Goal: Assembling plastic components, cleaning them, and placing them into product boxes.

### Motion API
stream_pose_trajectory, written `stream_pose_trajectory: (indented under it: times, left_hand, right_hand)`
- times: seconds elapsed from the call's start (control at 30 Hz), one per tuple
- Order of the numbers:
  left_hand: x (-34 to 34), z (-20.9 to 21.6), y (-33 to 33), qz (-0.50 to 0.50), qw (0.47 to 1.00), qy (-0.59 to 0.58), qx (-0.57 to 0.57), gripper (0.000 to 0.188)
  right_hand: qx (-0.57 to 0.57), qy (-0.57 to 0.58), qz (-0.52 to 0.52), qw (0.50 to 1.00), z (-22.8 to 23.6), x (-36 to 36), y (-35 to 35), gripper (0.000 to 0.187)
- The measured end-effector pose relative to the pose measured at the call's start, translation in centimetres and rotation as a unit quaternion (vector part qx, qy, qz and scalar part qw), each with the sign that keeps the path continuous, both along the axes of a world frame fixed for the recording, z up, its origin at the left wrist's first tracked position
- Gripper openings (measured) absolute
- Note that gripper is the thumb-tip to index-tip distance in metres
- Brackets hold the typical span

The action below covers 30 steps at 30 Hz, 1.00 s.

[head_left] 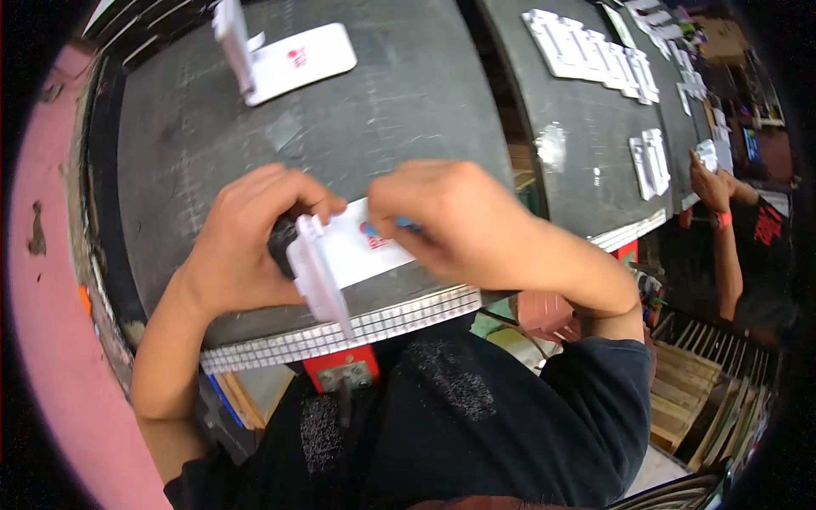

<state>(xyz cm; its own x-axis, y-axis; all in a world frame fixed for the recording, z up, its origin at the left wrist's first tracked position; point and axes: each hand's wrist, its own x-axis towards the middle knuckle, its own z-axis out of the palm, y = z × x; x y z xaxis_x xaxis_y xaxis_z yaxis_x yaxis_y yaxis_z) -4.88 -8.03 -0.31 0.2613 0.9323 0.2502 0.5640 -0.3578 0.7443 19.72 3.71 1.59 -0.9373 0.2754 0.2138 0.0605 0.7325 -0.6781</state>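
Tabletop [425, 110]: dark and scratched, edged on my side by a white checkered strip [416, 316].
White L-shaped stand [350, 263]: before me near the strip, base flat, one end upright.
Left fingers [313, 192]: bent around the upright end, holding it.
Right fingers [398, 192]: curled over the base, something blue [408, 223] beneath; I cannot tell whether they pinch it.
Second white stand [319, 58]: farther off, ahead of me.
Far right: a co-worker's hand [707, 180] holding a white piece [706, 153].

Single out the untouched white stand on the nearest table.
The far stand, at the back left of the dark table; the near stand has the left hand and right hand at it.
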Motion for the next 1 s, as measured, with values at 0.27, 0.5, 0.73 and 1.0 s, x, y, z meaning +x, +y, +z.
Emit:
stream_pose_trajectory:
  times: [0.27,0.5,0.73,1.0]
  left_hand:
    - [-0.7,-0.6,0.0,-0.004,1.0,-0.01,-0.009,0.06]
    - [-0.4,-0.5,-0.1,-0.022,1.0,-0.012,0.006,0.06]
    - [-0.5,-0.3,-0.2,-0.012,1.0,0.007,-0.002,0.062]
    - [-0.3,0.0,-0.1,-0.009,1.0,0.015,-0.024,0.065]
  right_hand:
    - [0.03,-0.034,0.009,0.999,0.6,-0.8,0.4,0.012]
    - [0.128,-0.042,0.021,0.991,0.7,-0.3,-1.3,0.014]
    - [0.109,-0.004,0.013,0.994,0.2,-0.2,-1.1,0.017]
    - [0.092,-0.012,0.0,0.996,0.4,0.1,-1.0,0.018]
